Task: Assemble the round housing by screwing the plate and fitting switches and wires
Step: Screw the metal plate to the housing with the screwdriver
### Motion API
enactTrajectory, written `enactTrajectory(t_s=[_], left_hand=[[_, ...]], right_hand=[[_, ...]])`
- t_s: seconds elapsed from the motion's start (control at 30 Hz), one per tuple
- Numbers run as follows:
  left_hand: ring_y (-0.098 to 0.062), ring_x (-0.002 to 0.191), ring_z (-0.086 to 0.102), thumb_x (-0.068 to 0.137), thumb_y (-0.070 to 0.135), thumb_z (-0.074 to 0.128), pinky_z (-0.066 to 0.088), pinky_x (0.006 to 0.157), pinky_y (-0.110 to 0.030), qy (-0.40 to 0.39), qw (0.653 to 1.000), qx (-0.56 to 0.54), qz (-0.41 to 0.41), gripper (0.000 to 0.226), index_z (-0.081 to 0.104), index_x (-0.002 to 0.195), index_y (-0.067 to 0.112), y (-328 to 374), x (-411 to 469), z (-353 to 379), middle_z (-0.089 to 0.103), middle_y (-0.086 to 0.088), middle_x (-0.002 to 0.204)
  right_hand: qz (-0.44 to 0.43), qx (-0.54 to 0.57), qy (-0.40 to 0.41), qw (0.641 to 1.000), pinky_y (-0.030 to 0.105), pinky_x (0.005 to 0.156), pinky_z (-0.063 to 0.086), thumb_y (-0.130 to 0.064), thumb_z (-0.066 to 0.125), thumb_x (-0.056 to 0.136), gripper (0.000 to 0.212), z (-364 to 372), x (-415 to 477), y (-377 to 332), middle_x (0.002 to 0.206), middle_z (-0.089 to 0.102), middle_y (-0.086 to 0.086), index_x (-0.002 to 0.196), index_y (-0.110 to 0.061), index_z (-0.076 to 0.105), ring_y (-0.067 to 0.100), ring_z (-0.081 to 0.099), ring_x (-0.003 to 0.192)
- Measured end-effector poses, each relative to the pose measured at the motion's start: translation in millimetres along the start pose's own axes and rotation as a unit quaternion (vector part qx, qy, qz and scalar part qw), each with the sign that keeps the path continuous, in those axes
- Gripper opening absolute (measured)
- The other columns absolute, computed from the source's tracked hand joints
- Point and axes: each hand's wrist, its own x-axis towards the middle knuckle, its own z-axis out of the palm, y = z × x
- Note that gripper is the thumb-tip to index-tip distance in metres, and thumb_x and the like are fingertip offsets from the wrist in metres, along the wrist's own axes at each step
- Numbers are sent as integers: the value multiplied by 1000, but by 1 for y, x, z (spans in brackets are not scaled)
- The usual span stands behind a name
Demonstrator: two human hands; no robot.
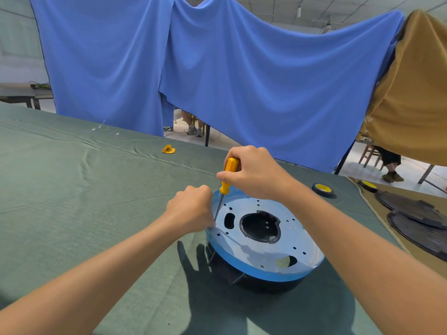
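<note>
1 yellow-handled screwdriver (228, 176): right hand (254, 175) clenched round the handle, shaft slanting down to the plate's rim. 1 left hand (191, 210): fingers curled at the shaft's tip; whether they pinch anything, cannot tell. 1 round black housing (266, 286), topped by a blue-filmed perforated plate (290, 238), directly beneath both hands on the green-clothed table (72, 189).

A blue sheet (242, 68) hangs across the upper frame, a mustard sheet (416, 93) at upper right. The green-clothed counter (72, 189) carries a small yellow piece (168, 149) at centre, a black-and-yellow ring (323, 189) (tape or wheel, hard to tell) at right, near dark round discs (411, 206).
</note>
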Motion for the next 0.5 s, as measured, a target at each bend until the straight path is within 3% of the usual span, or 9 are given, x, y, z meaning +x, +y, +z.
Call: enactTrajectory(t_s=[0.13,0.27,0.37,0.4,0.5], left_hand=[[-27,82,56,84,13,70,53,73,-38,15,1000,13,4,15,58,93,13,5,2,4,54,-5,82],[-29,90,62,84,9,67,57,79,-38,-30,997,-69,-11,19,70,102,9,1,4,1,66,-11,98],[-17,73,59,85,11,65,47,51,-22,-67,987,-145,-9,16,75,98,11,-7,3,-4,68,-5,90],[-14,70,59,88,11,62,45,49,-19,-71,984,-165,-3,18,76,98,14,-11,2,-5,67,-3,87],[-12,81,68,93,10,52,55,64,-24,-58,973,-223,17,34,68,120,25,-21,4,-6,69,-3,102]], right_hand=[[-4,0,2,1000,27,58,40,-35,67,88,26,0,-1,2,72,48,-6,91,-10,62,14,46,70],[-5,1,5,1000,24,54,36,-35,67,87,25,0,-2,3,72,48,-6,90,-11,62,11,44,66],[-10,2,2,1000,25,56,39,-36,67,88,26,0,-2,3,74,50,-5,92,-11,62,11,45,68],[-11,2,2,1000,25,56,39,-36,67,88,26,1,-2,2,73,50,-5,92,-11,62,11,45,68],[-12,2,5,1000,26,55,38,-35,67,88,25,2,-1,1,71,49,-6,90,-11,62,10,44,66]])
